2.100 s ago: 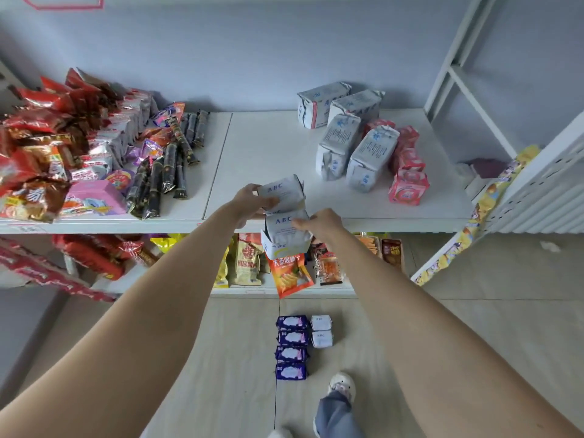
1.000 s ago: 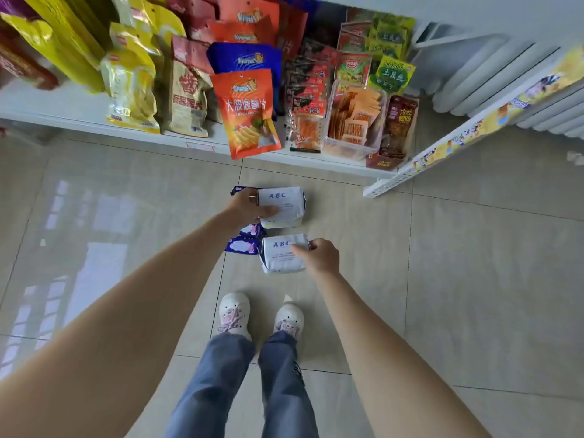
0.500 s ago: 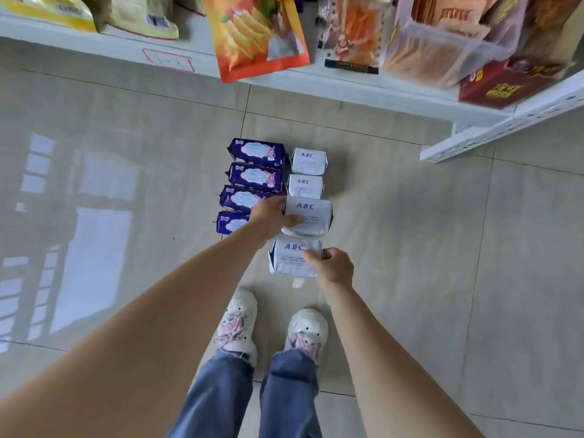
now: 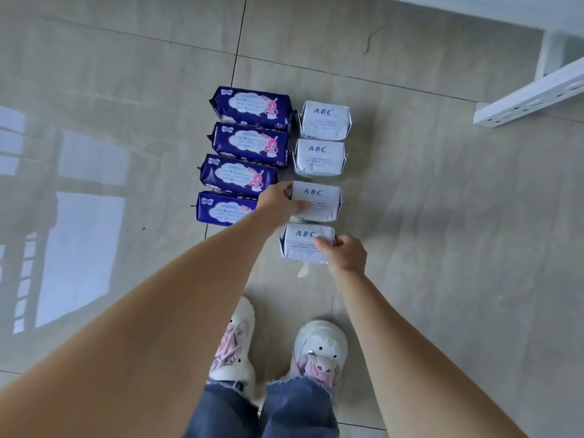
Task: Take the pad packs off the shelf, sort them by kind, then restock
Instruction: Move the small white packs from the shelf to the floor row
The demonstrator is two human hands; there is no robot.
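Note:
On the tiled floor lie two columns of pad packs. Several dark purple packs (image 4: 251,105) form the left column. To their right is a column of white ABC packs, the farthest (image 4: 325,120) and a second (image 4: 319,157) lying free. My left hand (image 4: 279,202) grips the third white pack (image 4: 324,202) by its left end, thumb on top. My right hand (image 4: 346,252) holds the nearest white pack (image 4: 301,245) by its right end. Both held packs are at floor level, in line with the column.
My two white shoes (image 4: 320,349) stand just behind the packs. A white shelf rail (image 4: 531,96) and upright jut in at the upper right. Open floor tiles (image 4: 442,216) spread to both sides.
I have bent down from the shelf to the floor. Both hands brought the two white packs lower, into line below the two white packs lying there.

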